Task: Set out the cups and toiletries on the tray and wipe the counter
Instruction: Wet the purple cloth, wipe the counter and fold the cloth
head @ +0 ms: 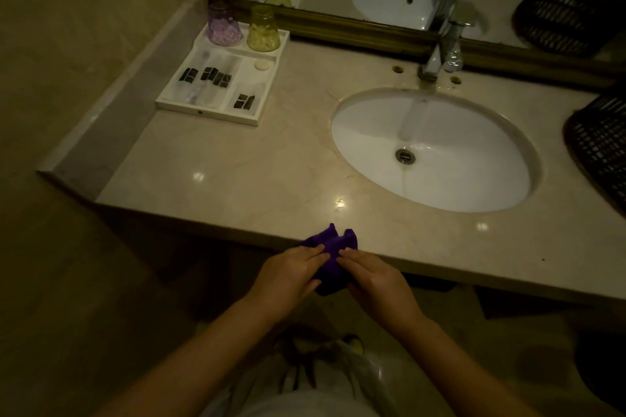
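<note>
A purple cloth point(333, 240) is bunched at the front edge of the beige marble counter point(271, 162). My left hand point(288, 276) and my right hand point(376, 281) both grip it, fingers meeting over its middle. At the back left stands a white tray point(208, 113). On its far end a purple cup point(223, 25) and a yellow-green cup point(263, 29) stand upside down. Packaged toiletries with dark labels point(215, 76) and a small round soap point(262, 64) lie in its compartments.
A white oval sink point(437, 152) is set into the counter at the right, with a chrome tap point(440, 54) behind it. A dark woven basket point(599, 142) stands at the far right. A gold-framed mirror point(355, 27) runs along the back. A wall closes the left side.
</note>
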Demonstrator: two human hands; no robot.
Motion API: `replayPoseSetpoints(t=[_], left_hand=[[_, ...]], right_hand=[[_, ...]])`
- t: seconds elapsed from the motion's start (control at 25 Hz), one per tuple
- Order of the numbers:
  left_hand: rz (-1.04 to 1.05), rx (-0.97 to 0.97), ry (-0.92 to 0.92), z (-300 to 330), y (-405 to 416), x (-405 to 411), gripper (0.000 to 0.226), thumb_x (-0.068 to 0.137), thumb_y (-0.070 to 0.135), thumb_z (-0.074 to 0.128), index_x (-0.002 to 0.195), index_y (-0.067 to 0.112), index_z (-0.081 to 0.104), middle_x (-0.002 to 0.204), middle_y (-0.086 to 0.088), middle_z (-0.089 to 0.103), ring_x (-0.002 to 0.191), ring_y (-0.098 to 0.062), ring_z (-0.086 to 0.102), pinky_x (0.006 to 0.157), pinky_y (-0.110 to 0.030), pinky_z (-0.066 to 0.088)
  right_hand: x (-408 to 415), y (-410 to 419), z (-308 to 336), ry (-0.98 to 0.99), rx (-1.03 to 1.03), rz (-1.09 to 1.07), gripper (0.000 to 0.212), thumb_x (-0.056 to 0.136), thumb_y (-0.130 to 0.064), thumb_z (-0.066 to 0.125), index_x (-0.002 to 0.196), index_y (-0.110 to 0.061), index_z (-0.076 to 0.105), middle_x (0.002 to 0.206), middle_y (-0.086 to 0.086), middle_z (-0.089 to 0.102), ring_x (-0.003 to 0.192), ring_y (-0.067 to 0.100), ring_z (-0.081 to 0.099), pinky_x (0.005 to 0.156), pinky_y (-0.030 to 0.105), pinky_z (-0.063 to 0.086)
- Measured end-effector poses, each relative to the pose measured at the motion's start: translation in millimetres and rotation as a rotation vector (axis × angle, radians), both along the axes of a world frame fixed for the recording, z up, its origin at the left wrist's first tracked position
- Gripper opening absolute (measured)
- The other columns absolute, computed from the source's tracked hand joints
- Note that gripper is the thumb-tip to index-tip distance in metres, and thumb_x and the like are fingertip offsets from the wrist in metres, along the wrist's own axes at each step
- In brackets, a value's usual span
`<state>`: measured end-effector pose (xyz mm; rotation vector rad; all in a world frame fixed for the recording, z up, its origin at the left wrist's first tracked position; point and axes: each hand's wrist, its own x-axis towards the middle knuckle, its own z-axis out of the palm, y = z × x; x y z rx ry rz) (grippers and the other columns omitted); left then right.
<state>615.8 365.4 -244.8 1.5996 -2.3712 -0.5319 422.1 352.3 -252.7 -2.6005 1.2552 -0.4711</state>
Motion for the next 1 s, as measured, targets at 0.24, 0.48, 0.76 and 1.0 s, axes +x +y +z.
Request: replayPoseSetpoints(t=[0.24,0.48,0.76,1.0], left_hand=[[-0.026,0.155,0.116,16,-1,-13,0.052,0.078,0.026,0.067,0.128,0.026,0.051,0.128,0.002,0.058,0.118,-0.014,0.05,0.095,-0.026,0.038],[-0.19,0.209,0.138,77,-36,-48,0.044,0.074,0.026,0.069,0.118,0.026,0.06,0.113,0.001,0.066,0.099,-0.012,0.059,0.085,-0.032,0.051],[-0.309,0.025,0.143,141,-65,-126,0.044,0.073,0.024,0.072,0.115,0.025,0.062,0.108,0.002,0.069,0.092,-0.009,0.06,0.08,-0.029,0.053],[-0.4,-0.073,0.129,171,-59,-217,0.042,0.075,0.024,0.071,0.116,0.023,0.06,0.104,0.0,0.069,0.09,-0.01,0.059,0.079,-0.03,0.053]], right_hand=[[-19,21,19,-0.059,0.137,-0.078,0.041,0.072,-0.012,0.073,0.112,-0.012,0.063,0.107,0.007,0.07,0.097,0.021,0.066,0.077,0.025,0.051],[-57,14,64,-0.175,0.322,-0.294,0.038,0.076,-0.021,0.068,0.113,-0.023,0.062,0.108,-0.003,0.067,0.094,0.005,0.057,0.081,0.015,0.044],[-130,5,134,-0.215,0.188,-0.425,0.035,0.074,-0.018,0.071,0.109,-0.02,0.064,0.103,-0.001,0.068,0.087,0.004,0.056,0.075,0.011,0.043],[-212,26,175,-0.177,0.127,-0.488,0.034,0.074,-0.015,0.07,0.108,-0.016,0.064,0.101,0.006,0.068,0.091,0.016,0.061,0.081,0.032,0.053]])
